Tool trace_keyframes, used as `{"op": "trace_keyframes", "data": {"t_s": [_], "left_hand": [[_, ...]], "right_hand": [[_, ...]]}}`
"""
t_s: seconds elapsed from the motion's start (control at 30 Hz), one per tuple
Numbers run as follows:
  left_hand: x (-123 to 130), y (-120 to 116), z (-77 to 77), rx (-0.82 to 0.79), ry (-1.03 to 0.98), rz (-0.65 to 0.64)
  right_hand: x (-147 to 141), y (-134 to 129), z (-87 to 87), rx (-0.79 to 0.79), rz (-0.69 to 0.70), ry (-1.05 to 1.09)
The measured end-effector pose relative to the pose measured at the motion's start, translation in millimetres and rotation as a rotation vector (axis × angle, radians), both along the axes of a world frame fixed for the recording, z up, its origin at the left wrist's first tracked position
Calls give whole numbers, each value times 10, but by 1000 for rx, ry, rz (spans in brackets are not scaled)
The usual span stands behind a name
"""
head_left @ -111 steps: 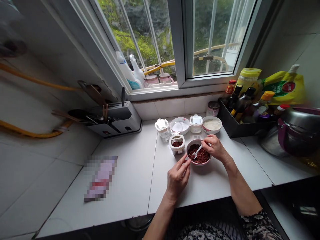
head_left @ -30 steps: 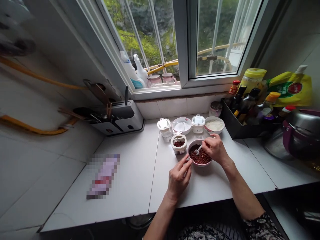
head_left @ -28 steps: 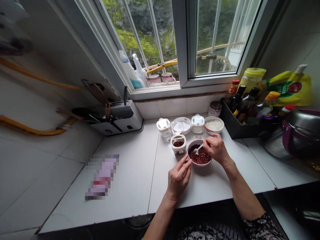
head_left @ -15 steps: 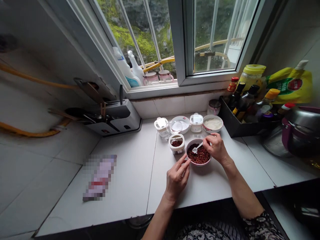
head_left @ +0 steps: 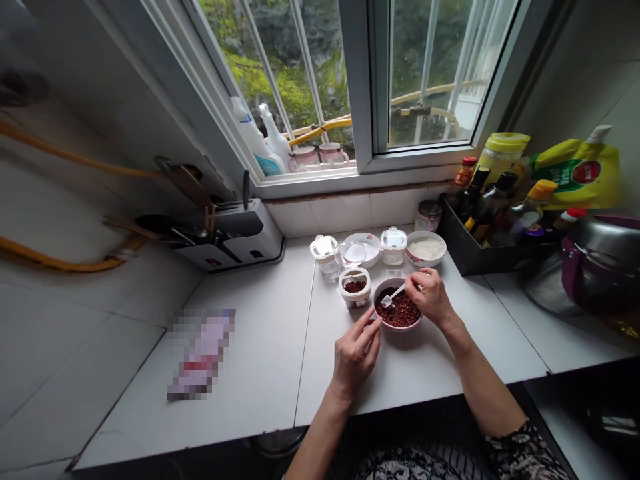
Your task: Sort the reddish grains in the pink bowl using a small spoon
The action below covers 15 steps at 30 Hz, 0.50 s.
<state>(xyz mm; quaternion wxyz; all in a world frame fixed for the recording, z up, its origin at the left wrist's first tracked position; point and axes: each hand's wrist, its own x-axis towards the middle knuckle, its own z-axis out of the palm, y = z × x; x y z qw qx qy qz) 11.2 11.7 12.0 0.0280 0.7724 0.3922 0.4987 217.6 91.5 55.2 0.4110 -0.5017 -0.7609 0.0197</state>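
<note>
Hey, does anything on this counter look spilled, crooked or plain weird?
No spill shows around the pink-rimmed bowl, where the left hand touches it and the right hand holds a white spoon. The oddity is the purplish item on the left of the counter: coarse square blocks cover it, hiding what it is.

White spoon (head_left: 393, 297) in right grip (head_left: 430, 295)

Free counter (head_left: 260, 340) left of the open jar (head_left: 356, 302), lidded tub (head_left: 326, 255) close behind.
</note>
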Motion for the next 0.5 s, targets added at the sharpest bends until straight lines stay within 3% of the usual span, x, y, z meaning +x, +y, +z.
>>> {"op": "trace_keyframes", "data": {"t_s": [0.17,0.5], "left_hand": [[-2,3,-12,-5,-3,-2],[-8,3,-19,-12,8,1]], "right_hand": [[41,19,21,34,-35,66],[23,12,32,-59,-29,196]]}}
